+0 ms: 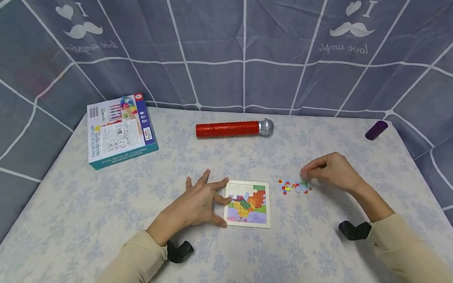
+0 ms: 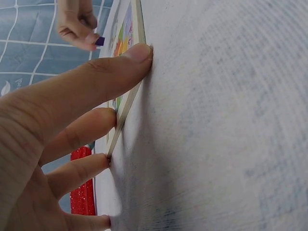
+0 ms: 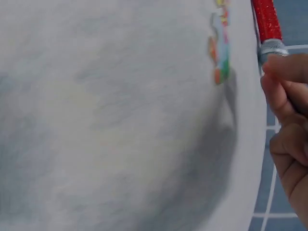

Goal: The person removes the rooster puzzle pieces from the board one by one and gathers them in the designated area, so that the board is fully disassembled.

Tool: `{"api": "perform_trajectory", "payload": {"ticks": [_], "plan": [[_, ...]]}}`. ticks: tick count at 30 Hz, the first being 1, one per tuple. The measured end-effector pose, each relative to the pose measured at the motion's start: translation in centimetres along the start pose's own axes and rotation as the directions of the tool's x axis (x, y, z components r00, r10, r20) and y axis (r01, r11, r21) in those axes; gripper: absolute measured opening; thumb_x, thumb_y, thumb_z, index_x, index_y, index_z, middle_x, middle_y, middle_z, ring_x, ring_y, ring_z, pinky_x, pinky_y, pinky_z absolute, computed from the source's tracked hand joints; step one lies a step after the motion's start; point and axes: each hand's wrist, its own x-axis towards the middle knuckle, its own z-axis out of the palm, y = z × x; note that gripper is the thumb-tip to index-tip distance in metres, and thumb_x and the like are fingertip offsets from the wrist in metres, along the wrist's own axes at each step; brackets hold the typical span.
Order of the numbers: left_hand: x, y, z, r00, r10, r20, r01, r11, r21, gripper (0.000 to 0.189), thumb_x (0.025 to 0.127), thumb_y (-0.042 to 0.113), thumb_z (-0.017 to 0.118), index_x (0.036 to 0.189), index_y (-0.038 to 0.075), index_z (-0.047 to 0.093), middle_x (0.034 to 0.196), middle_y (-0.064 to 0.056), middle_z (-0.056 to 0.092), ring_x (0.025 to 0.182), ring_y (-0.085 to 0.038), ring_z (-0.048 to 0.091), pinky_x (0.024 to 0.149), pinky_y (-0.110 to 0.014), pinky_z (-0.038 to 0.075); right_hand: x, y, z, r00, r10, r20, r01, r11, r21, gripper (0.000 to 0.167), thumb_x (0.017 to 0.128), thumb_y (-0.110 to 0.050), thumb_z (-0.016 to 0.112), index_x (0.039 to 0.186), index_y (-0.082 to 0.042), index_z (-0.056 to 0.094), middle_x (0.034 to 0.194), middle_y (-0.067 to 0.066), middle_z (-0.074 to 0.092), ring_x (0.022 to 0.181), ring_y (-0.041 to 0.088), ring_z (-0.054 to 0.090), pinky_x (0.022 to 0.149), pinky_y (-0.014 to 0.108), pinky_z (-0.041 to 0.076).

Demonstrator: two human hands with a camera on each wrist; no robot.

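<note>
In the head view my left hand [image 1: 198,202] has its fingers spread at the left side of a small puzzle tray [image 1: 248,225] with a white frame. Thumb and fingertips touch its edge, as the left wrist view also shows. A colourful rooster picture [image 1: 251,204] fills most of the tray, with pale bare board at its upper left. My right hand [image 1: 335,171] is just above and behind a few loose puzzle pieces [image 1: 287,186] to the right of the tray. Its thumb and index fingertips [image 3: 272,67] come together; I cannot tell whether a piece is between them.
Behind the tray lies a red glitter microphone [image 1: 227,129] with a silver head. A toy box [image 1: 120,132] sits at the back left, and a purple cylinder [image 1: 376,130] lies at the back right. A blue-grey checked curtain [image 1: 219,42] hangs along the table's far edge.
</note>
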Motion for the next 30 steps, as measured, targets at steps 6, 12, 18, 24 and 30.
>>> {"api": "perform_trajectory", "payload": {"ticks": [6, 12, 18, 24, 30], "plan": [[0.0, 0.0, -0.1, 1.0, -0.003, 0.0, 0.003, 1.0, 0.003, 0.06, 0.06, 0.035, 0.095, 0.114, 0.018, 0.075, 0.152, -0.002, 0.043, 0.146, -0.047, 0.008, 0.101, -0.08, 0.0, 1.5, -1.9, 2.0, 0.985, -0.12, 0.127, 0.108, 0.989, 0.097, 0.018, 0.086, -0.01, 0.073, 0.104, -0.007, 0.077, 0.087, 0.006, 0.072, 0.057, 0.008, 0.044, 0.051, 0.024, 0.035], [0.1, 0.0, 0.0, 1.0, 0.006, 0.003, -0.006, 1.0, -0.006, 0.06, 0.06, 0.035, 0.095, 0.114, 0.017, 0.075, 0.152, -0.003, 0.042, 0.146, -0.048, 0.008, 0.1, -0.081, 0.001, 3.0, -4.3, 5.2, 0.908, -0.312, 0.279, 0.283, 0.949, 0.141, 0.024, 0.084, -0.003, 0.073, 0.107, -0.008, 0.076, 0.089, 0.003, 0.065, 0.059, 0.013, 0.046, 0.05, 0.024, 0.04], [0.2, 0.0, 0.1, 1.0, 0.011, 0.007, -0.011, 1.0, 0.017, 0.06, 0.061, 0.038, 0.094, 0.115, 0.019, 0.075, 0.151, -0.002, 0.043, 0.145, -0.049, 0.009, 0.099, -0.082, 0.003, 3.9, -5.6, 6.6, 0.85, -0.396, 0.349, 0.372, 0.918, 0.137, 0.025, 0.085, 0.001, 0.07, 0.106, -0.009, 0.077, 0.089, 0.002, 0.066, 0.064, 0.012, 0.043, 0.057, 0.022, 0.037], [0.2, 0.1, 0.1, 1.0, 0.009, 0.002, -0.009, 1.0, 0.014, 0.061, 0.06, 0.037, 0.095, 0.114, 0.018, 0.075, 0.151, -0.003, 0.044, 0.145, -0.049, 0.01, 0.099, -0.082, 0.003, 4.2, -5.9, 6.9, 0.816, -0.457, 0.354, 0.466, 0.882, 0.064, 0.023, 0.086, 0.004, 0.065, 0.101, -0.006, 0.079, 0.085, -0.002, 0.068, 0.069, 0.009, 0.048, 0.063, 0.024, 0.042], [0.2, 0.1, 0.0, 1.0, 0.007, -0.001, -0.007, 1.0, 0.022, 0.062, 0.06, 0.038, 0.094, 0.115, 0.018, 0.075, 0.151, -0.003, 0.043, 0.145, -0.049, 0.011, 0.099, -0.082, 0.004, 4.4, -7.0, 6.9, 0.774, -0.522, 0.359, 0.595, 0.793, -0.131, 0.022, 0.084, 0.003, 0.062, 0.091, -0.009, 0.079, 0.084, -0.007, 0.064, 0.074, 0.005, 0.054, 0.072, 0.028, 0.049]]}}
